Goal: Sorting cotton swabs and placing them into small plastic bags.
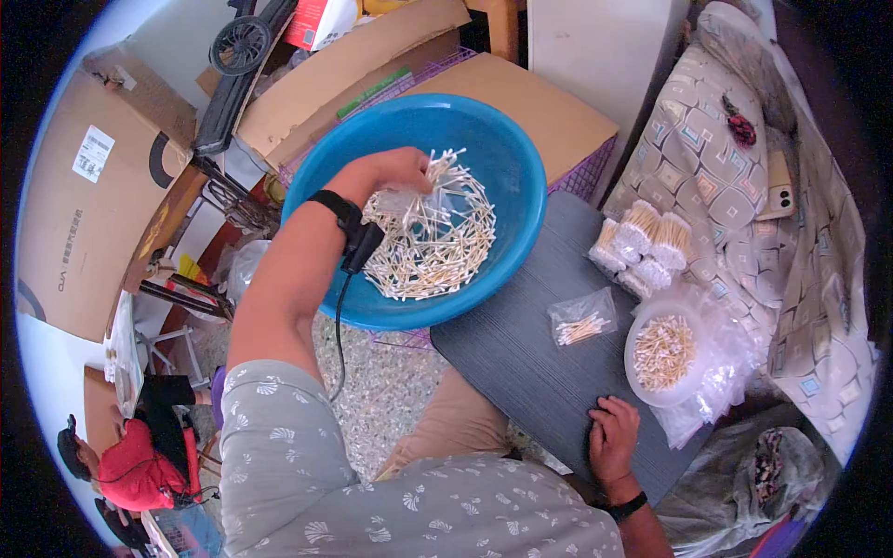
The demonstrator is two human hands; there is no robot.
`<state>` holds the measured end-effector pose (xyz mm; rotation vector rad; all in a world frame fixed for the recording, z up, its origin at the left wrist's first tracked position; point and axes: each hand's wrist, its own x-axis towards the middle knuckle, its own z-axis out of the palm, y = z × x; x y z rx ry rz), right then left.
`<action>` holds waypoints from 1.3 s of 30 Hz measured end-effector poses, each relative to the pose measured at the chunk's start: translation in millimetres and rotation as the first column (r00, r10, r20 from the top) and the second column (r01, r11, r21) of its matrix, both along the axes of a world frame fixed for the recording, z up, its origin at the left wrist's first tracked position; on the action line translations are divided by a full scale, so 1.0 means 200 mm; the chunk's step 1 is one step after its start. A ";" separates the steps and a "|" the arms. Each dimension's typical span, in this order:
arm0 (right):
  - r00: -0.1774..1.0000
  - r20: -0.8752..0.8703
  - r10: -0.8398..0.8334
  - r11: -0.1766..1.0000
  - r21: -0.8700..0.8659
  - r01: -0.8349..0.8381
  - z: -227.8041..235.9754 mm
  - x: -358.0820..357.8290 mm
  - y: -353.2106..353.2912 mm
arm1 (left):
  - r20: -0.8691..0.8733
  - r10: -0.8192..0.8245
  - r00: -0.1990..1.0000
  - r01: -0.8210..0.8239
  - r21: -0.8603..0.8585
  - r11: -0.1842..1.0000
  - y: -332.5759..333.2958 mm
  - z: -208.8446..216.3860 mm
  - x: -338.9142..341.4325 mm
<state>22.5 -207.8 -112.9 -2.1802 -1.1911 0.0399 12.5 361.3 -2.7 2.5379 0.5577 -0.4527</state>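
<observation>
My left hand (402, 171) reaches into a large blue basin (514, 177), its fingers curled closed. Thin clear plastic (395, 203) shows under the fingers, with a bunch of cotton swabs sticking up beside them; it looks like a bag, partly hidden by the hand. Loose cotton swabs (430, 260) cover the bottom of the basin. On the dark grey board (521, 372) my right hand (614, 437) rests with fingers apart, holding nothing. Close to it stands a round white tub (636, 377) filled with cotton swabs (663, 352). A small clear bag (583, 318) with several swabs lies on the board.
Bundles of cotton swabs (642, 244) are piled at the board's far right, beside crumpled clear plastic bags (721, 358). A patterned cloth-covered seat (688, 139) with a phone (779, 191) borders the right. Cardboard (521, 102) lies behind the basin. A person in red (139, 465) sits far left.
</observation>
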 end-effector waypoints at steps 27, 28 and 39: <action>1.000 0.000 0.003 1.000 -0.022 -0.003 -0.03 0.01 -0.02 | -0.081 -0.348 0.934 0.357 0.209 0.911 -0.44 0.00 0.06; 1.000 -0.004 0.000 1.000 -0.022 0.000 -0.02 0.00 -0.02 | -0.111 -0.341 0.933 0.359 0.274 0.892 -0.50 0.04 0.06; 1.000 -0.008 0.006 1.000 -0.004 -0.006 -0.01 0.01 -0.02 | 0.081 -0.218 0.973 0.188 0.276 0.943 -0.13 0.14 -0.01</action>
